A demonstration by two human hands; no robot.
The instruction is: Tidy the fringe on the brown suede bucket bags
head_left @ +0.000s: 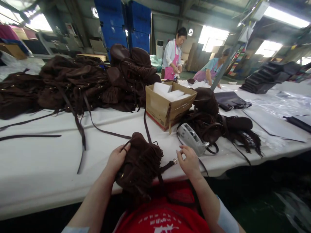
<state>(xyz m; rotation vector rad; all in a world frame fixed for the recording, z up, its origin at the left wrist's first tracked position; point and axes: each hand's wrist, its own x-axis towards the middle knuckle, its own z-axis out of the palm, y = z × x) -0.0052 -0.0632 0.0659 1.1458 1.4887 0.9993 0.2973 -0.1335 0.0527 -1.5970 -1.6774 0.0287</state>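
Note:
A dark brown fringed suede bag (142,161) rests at the near edge of the white table (43,161), partly hanging over my lap. My left hand (118,158) grips the bag's left side, fingers curled over its top. My right hand (188,160) hovers just right of the bag near its strap buckle (175,161), fingers bent and pinched on something I cannot make out. A grey tape dispenser (193,138) lies just beyond my right hand.
A big heap of brown bags and straps (80,82) covers the table's far left. An open cardboard box (167,103) with white foam sits mid-table, more fringed bags (218,119) to its right. Two people work at the far end. Black stacked items (267,76) lie far right.

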